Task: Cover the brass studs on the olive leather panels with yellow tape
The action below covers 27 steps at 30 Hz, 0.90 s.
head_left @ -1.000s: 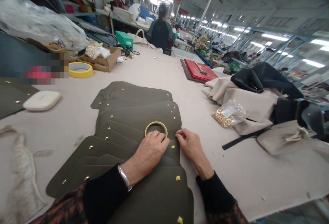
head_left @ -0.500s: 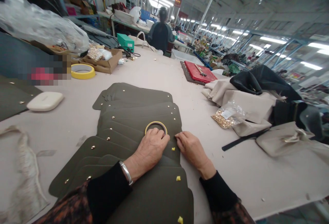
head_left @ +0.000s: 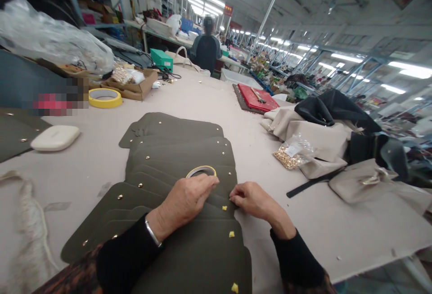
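Overlapping dark olive panels with metal studs run down the table in a staggered row. Over their middle, my left hand is closed on a roll of yellow tape, whose far rim shows beyond the fingers. My right hand is at the panels' right edge, thumb and fingertips pinched together; anything between them is too small to make out. Small yellow tape pieces stick to the panels along the right side, one of them just left of my right fingertips.
Another yellow tape roll lies near a cardboard box at the back left, with a white case closer. To the right are a bag of gold studs, beige pieces and a red board. A person is further back.
My left hand has straightened its fingers and tilted the tape roll, which now shows as a narrower ring. My right hand stays pinched by the panel edge, slightly lower. The view has shifted a little.
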Motion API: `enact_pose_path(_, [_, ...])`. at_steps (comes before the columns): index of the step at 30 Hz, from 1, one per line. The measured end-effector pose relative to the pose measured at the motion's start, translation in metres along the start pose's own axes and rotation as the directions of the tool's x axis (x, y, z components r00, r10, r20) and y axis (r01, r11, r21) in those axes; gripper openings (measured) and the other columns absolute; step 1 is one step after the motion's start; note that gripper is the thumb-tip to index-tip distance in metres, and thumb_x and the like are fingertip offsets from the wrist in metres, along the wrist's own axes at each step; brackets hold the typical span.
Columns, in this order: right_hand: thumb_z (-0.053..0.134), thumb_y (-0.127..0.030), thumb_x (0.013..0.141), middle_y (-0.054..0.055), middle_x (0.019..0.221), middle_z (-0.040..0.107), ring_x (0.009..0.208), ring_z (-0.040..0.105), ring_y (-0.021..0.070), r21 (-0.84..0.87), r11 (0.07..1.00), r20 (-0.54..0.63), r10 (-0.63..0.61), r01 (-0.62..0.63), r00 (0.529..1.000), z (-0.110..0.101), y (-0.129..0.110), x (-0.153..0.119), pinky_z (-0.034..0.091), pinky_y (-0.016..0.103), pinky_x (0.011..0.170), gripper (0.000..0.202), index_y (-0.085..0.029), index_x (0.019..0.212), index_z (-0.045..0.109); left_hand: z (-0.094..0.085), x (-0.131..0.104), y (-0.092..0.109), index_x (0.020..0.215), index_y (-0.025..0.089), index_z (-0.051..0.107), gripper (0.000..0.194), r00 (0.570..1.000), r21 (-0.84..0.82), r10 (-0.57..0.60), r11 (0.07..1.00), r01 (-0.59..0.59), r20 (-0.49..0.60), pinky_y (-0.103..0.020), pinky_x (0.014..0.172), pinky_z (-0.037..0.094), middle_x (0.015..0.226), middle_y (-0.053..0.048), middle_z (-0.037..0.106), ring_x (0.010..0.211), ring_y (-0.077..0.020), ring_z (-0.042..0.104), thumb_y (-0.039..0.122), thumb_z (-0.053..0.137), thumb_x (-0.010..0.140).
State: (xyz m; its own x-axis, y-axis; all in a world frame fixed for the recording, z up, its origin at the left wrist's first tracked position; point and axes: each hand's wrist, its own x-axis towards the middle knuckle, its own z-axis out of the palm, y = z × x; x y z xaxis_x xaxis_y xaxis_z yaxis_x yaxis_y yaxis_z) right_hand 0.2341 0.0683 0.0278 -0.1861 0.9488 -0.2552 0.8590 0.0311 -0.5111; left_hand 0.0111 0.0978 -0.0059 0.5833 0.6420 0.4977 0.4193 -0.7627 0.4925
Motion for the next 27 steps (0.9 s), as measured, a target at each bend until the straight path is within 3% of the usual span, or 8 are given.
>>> enact_pose_path(2, [0.051,-0.018,0.078,0.001,0.068,0.068,0.060,0.057,0.0124,0.096,0.993,-0.203,-0.041,0.062,0.978,0.005,-0.007,-0.008,0.042,0.022,0.056,0.020,-0.017,0.080,0.071,-0.003,0.001,0.001,0.127,0.022,0.047,0.033,1.000,-0.049,0.010,0.999,-0.010,-0.001,-0.028,0.092,0.050,0.112,-0.003,0.064,0.101,-0.0137,0.062,0.020,0.041,0.094])
enact_pose_path(4, [0.050,-0.021,0.083,0.003,0.078,0.069,0.066,0.060,0.0136,0.182,0.967,-0.394,-0.096,0.180,0.914,0.012,-0.017,-0.013,0.046,0.024,0.062,0.021,-0.018,0.091,0.069,-0.006,0.001,0.003,0.137,0.023,0.036,0.044,1.000,-0.056,-0.009,0.998,0.010,0.019,-0.030,0.095,0.049,0.119,-0.004,0.062,0.105,-0.0140,0.061,0.020,0.042,0.094])
enact_pose_path(6, [0.051,-0.021,0.085,0.005,0.086,0.069,0.072,0.060,0.0143,0.179,0.930,-0.488,-0.200,0.322,0.849,0.019,-0.027,-0.015,0.048,0.026,0.067,0.020,-0.018,0.097,0.066,-0.006,0.001,0.005,0.141,0.022,0.030,0.049,0.999,-0.053,-0.025,0.998,0.027,0.031,-0.031,0.094,0.050,0.123,-0.006,0.060,0.106,-0.0148,0.061,0.021,0.043,0.094])
enact_pose_path(11, [0.049,-0.014,0.086,0.006,0.085,0.066,0.080,0.060,0.0161,-0.031,0.878,-0.506,-0.425,0.477,0.750,0.031,-0.037,-0.009,0.048,0.028,0.073,0.015,-0.019,0.092,0.063,-0.004,-0.001,0.005,0.140,0.019,0.029,0.051,0.999,-0.031,-0.020,0.999,0.021,0.051,-0.029,0.088,0.053,0.121,-0.008,0.062,0.100,-0.0155,0.064,0.023,0.048,0.093])
enact_pose_path(18, [0.048,-0.009,0.082,0.003,0.073,0.062,0.068,0.058,0.0144,-0.197,0.857,-0.554,-0.498,0.475,0.667,0.039,-0.030,-0.006,0.046,0.026,0.064,0.014,-0.018,0.081,0.058,-0.006,0.000,0.005,0.126,0.021,0.043,0.033,0.994,-0.037,-0.002,0.999,0.006,0.105,-0.027,0.088,0.051,0.121,-0.004,0.061,0.105,-0.0152,0.061,0.021,0.045,0.093])
enact_pose_path(21, [0.047,-0.008,0.082,0.003,0.071,0.062,0.067,0.058,0.0146,-0.261,0.847,-0.577,-0.521,0.463,0.629,0.041,-0.030,-0.007,0.046,0.026,0.064,0.015,-0.018,0.081,0.058,-0.007,0.001,0.007,0.113,0.023,0.050,0.020,0.993,-0.016,-0.039,0.999,0.041,0.108,-0.024,0.077,0.051,0.108,0.000,0.065,0.092,-0.0143,0.064,0.022,0.045,0.094])
enact_pose_path(24, [0.047,-0.009,0.082,0.004,0.070,0.063,0.065,0.058,0.0144,-0.251,0.858,-0.600,-0.500,0.447,0.624,0.042,-0.031,-0.008,0.047,0.026,0.062,0.016,-0.018,0.081,0.060,-0.006,0.001,0.009,0.101,0.022,0.054,0.012,0.993,0.040,-0.055,0.998,0.051,0.102,-0.023,0.065,0.048,0.091,0.002,0.066,0.078,-0.0132,0.063,0.024,0.045,0.094])
enact_pose_path(27, [0.050,-0.012,0.080,0.003,0.069,0.065,0.061,0.059,0.0132,-0.080,0.909,-0.638,-0.362,0.408,0.680,0.043,-0.033,-0.010,0.047,0.024,0.059,0.014,-0.018,0.078,0.062,-0.004,-0.001,0.012,0.088,0.020,0.056,0.016,0.997,0.134,0.007,0.991,-0.017,0.077,-0.022,0.058,0.043,0.077,0.002,0.061,0.068,-0.0127,0.059,0.021,0.041,0.094])
